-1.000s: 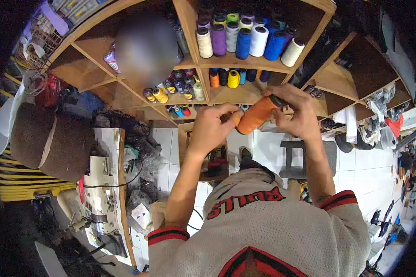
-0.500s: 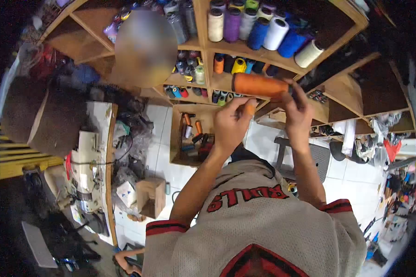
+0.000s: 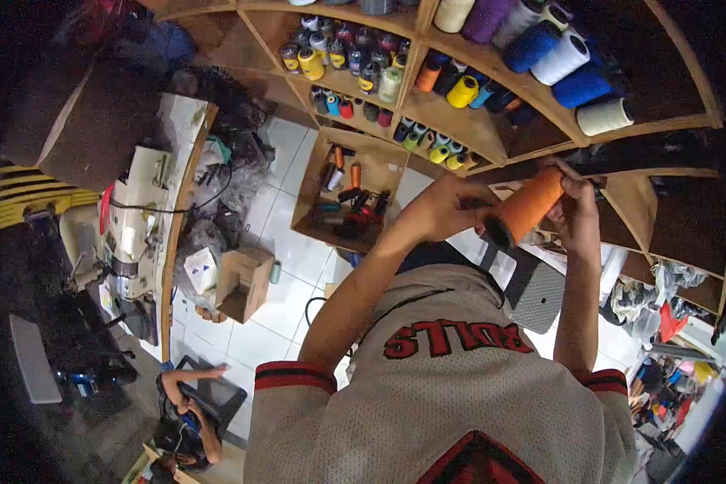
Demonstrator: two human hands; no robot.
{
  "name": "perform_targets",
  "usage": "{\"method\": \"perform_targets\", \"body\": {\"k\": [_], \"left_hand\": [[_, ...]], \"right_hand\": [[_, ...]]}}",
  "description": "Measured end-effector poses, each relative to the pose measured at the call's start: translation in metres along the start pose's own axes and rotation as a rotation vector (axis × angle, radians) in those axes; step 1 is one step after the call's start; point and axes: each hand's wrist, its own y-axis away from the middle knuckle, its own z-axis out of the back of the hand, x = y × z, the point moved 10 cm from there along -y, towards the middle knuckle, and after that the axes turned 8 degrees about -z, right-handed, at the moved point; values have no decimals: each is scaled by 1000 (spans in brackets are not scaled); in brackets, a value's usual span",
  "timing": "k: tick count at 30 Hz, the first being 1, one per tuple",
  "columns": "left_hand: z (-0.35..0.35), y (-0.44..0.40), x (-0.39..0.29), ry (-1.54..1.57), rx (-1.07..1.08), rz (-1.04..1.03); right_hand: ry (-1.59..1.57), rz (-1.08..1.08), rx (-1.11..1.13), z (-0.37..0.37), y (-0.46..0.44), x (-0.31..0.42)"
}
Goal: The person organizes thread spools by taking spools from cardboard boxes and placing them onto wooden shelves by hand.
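A large cone of orange thread (image 3: 532,206) is held tilted in front of my body, its dark end pointing down and left. My right hand (image 3: 579,211) is wrapped round its upper right part. Close by the dark end, my left hand (image 3: 452,208) has its fingers curled; whether they pinch a strand or touch the cone is too small to tell. Below and left of my hands, a cardboard box (image 3: 305,211) on the floor contains several spools, some of them orange.
Wooden shelves (image 3: 415,60) with several thread cones stand ahead. At left is a work table (image 3: 187,173) with a sewing machine (image 3: 137,210). A small carton (image 3: 254,278) and a grey stool (image 3: 538,294) are on the tiled floor. Another person (image 3: 189,407) sits at lower left.
The orange cone has swung from nearly level to tilted and come lower and to the right, with my right hand still on it. My left hand has moved right to its dark end.
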Motion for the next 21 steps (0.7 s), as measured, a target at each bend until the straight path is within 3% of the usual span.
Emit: {"method": "perform_targets", "body": {"k": [3,4,8,11,12,15,16,19,21], "left_hand": [[-12,5,19,145,-19,100],[-8,4,12,-36,-36,35],[-3,13,22,-91,-180,165],[12,18,19,-215,-369,44],[19,23,13,-362,-419,147],[31,25,-2,-380,-574,-13],[32,26,-16,-493,-578,-63],[33,25,-17,-477,-600,33],[35,27,-11,-399,-666,22]], "right_hand": [[449,129,56,8,-4,8],[625,165,120,4,-4,14],[997,435,108,-19,2,31],[1121,696,74,-57,18,48],[1071,704,50,-59,19,49],[1134,672,10,-67,20,49],[1137,764,-23,-73,27,54],[1151,901,-125,-66,26,53],[1043,867,-180,-63,27,56]]}}
